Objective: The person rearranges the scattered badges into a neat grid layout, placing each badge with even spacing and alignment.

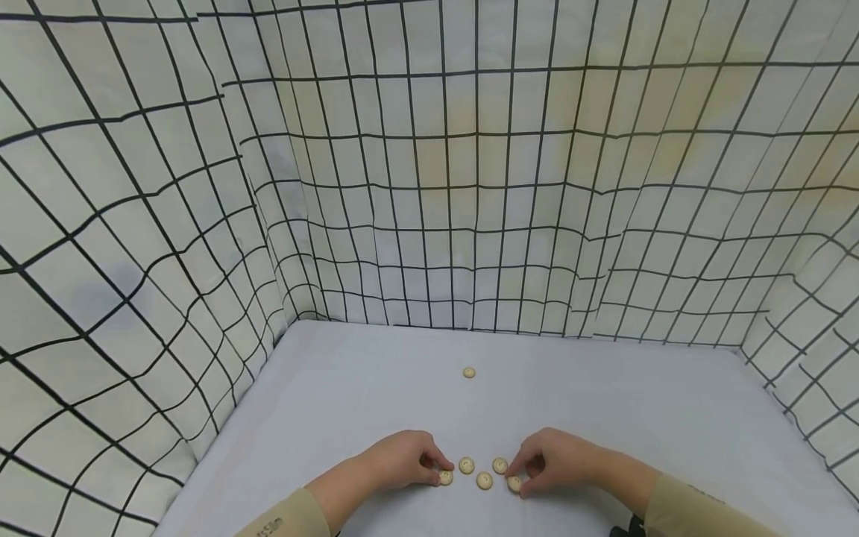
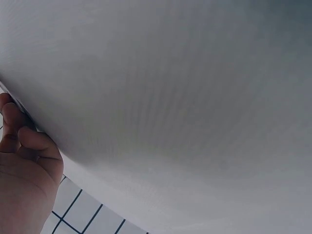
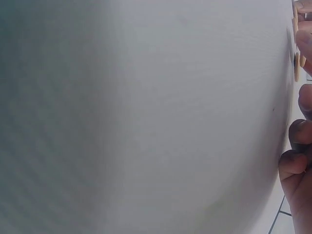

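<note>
On the white tabletop, my left hand (image 1: 406, 459) pinches a small round beige wooden disc (image 1: 446, 477) between thumb and fingertips. My right hand (image 1: 560, 459) holds a similar disc (image 1: 514, 485) at its edges, thumb on the near side and a finger on the far side. Between the hands lie three more discs with small dark marks: one (image 1: 466, 465) by the left fingertips, one (image 1: 485, 480) in the middle, one (image 1: 499, 465) by the right fingertips. The left wrist view shows curled fingers (image 2: 36, 141) low against the table, their disc hidden. Thin disc edges (image 3: 297, 67) appear beside fingers in the right wrist view.
Farther back on the white table (image 1: 376, 373) lies a single disc (image 1: 469, 372). White walls with a black grid (image 1: 510, 186) rise at the back and both sides. Beige sleeves (image 1: 698, 511) cover the forearms, and a dark object (image 1: 628, 528) shows below the right wrist.
</note>
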`<state>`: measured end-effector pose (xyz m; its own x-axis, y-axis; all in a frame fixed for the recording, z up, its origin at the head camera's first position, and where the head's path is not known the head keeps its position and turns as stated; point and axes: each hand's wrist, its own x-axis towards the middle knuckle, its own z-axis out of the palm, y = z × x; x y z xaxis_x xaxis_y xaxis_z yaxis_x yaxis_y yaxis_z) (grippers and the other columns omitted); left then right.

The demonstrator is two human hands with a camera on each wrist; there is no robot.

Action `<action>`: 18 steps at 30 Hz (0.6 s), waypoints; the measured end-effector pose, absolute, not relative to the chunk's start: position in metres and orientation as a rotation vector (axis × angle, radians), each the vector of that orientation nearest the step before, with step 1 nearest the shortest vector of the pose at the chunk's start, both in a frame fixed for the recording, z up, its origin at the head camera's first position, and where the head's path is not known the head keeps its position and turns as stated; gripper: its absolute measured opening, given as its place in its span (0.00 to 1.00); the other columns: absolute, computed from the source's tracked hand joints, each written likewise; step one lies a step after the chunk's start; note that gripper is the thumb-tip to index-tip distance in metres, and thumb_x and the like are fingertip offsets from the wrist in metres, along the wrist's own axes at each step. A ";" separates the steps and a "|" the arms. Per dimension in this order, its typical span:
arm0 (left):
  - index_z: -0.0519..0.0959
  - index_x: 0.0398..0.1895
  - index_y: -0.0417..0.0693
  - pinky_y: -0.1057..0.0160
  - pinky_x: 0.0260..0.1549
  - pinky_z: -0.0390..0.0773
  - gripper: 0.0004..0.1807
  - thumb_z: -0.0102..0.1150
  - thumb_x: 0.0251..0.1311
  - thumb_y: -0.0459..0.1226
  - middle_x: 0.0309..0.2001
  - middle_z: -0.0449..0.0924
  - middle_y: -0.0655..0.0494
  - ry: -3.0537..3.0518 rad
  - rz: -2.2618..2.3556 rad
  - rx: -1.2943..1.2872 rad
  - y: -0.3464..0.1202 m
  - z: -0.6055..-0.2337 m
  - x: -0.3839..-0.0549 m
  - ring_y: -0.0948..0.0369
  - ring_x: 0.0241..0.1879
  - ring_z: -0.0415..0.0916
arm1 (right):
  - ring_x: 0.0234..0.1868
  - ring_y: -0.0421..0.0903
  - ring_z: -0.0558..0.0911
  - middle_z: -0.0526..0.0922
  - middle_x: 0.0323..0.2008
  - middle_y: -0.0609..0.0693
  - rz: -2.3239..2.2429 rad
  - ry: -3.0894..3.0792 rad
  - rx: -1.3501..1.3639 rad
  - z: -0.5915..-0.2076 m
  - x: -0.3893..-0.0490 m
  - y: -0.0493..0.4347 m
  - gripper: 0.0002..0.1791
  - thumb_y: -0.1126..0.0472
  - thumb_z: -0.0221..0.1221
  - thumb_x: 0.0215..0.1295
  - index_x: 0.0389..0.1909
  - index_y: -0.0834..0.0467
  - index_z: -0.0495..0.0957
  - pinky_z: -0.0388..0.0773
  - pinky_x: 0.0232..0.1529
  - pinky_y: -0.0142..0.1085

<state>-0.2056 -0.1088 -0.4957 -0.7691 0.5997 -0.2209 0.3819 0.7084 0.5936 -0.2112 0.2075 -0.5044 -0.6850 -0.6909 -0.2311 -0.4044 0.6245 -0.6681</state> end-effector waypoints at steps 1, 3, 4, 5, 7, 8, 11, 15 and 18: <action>0.89 0.42 0.63 0.69 0.34 0.71 0.12 0.72 0.54 0.40 0.29 0.72 0.71 2.519 0.748 0.766 -0.109 -0.496 -0.206 0.72 0.30 0.68 | 0.26 0.33 0.72 0.77 0.23 0.35 -0.815 2.375 -0.857 -0.504 -0.212 0.207 0.13 0.50 0.72 0.54 0.42 0.37 0.87 0.71 0.28 0.29; 0.89 0.42 0.63 0.69 0.34 0.71 0.12 0.73 0.54 0.39 0.29 0.72 0.71 2.524 0.753 0.771 -0.109 -0.495 -0.206 0.72 0.30 0.68 | 0.26 0.33 0.72 0.77 0.24 0.35 -0.815 2.378 -0.852 -0.505 -0.213 0.208 0.13 0.49 0.72 0.54 0.42 0.37 0.87 0.71 0.28 0.29; 0.89 0.42 0.63 0.69 0.34 0.71 0.12 0.73 0.54 0.39 0.29 0.72 0.71 2.524 0.753 0.773 -0.110 -0.495 -0.206 0.72 0.30 0.68 | 0.26 0.33 0.72 0.77 0.24 0.35 -0.812 2.382 -0.847 -0.505 -0.213 0.208 0.13 0.49 0.72 0.54 0.42 0.37 0.87 0.71 0.28 0.29; 0.89 0.42 0.62 0.69 0.34 0.71 0.12 0.73 0.54 0.39 0.29 0.72 0.71 2.524 0.756 0.773 -0.110 -0.495 -0.206 0.72 0.30 0.68 | 0.26 0.33 0.72 0.77 0.24 0.35 -0.810 2.387 -0.842 -0.505 -0.214 0.208 0.13 0.48 0.72 0.54 0.41 0.36 0.87 0.71 0.28 0.29; 0.89 0.42 0.62 0.69 0.34 0.71 0.12 0.73 0.54 0.39 0.28 0.72 0.71 2.523 0.755 0.778 -0.109 -0.495 -0.206 0.72 0.30 0.68 | 0.26 0.34 0.72 0.77 0.24 0.35 -0.809 2.397 -0.836 -0.506 -0.215 0.209 0.13 0.47 0.72 0.53 0.41 0.36 0.87 0.71 0.28 0.30; 0.89 0.42 0.62 0.69 0.34 0.71 0.12 0.73 0.54 0.39 0.28 0.72 0.71 2.522 0.755 0.776 -0.109 -0.495 -0.206 0.72 0.30 0.68 | 0.26 0.34 0.73 0.78 0.24 0.35 -0.809 2.403 -0.833 -0.507 -0.216 0.210 0.13 0.46 0.72 0.53 0.41 0.36 0.87 0.71 0.28 0.30; 0.89 0.42 0.62 0.69 0.34 0.71 0.12 0.72 0.54 0.39 0.28 0.72 0.71 2.522 0.752 0.779 -0.109 -0.495 -0.205 0.72 0.30 0.68 | 0.26 0.34 0.73 0.78 0.25 0.35 -0.826 2.415 -0.824 -0.507 -0.218 0.212 0.12 0.45 0.72 0.52 0.40 0.36 0.87 0.72 0.29 0.30; 0.89 0.42 0.63 0.69 0.34 0.70 0.12 0.72 0.54 0.39 0.28 0.72 0.71 2.523 0.750 0.771 -0.109 -0.495 -0.205 0.72 0.29 0.67 | 0.27 0.34 0.73 0.79 0.26 0.36 -0.851 2.433 -0.827 -0.503 -0.221 0.215 0.12 0.46 0.72 0.53 0.40 0.37 0.87 0.72 0.29 0.31; 0.89 0.42 0.64 0.69 0.34 0.70 0.12 0.73 0.54 0.40 0.28 0.72 0.71 2.522 0.752 0.763 -0.110 -0.496 -0.205 0.72 0.29 0.67 | 0.27 0.35 0.73 0.78 0.26 0.36 -0.853 2.451 -0.826 -0.502 -0.224 0.215 0.12 0.47 0.72 0.53 0.40 0.37 0.87 0.72 0.29 0.31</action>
<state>-0.2051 -0.1096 -0.4958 -0.7714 0.5995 -0.2132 0.3849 0.7065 0.5939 -0.2240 0.2150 -0.5017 -0.7376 -0.6498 -0.1835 -0.3953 0.6360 -0.6627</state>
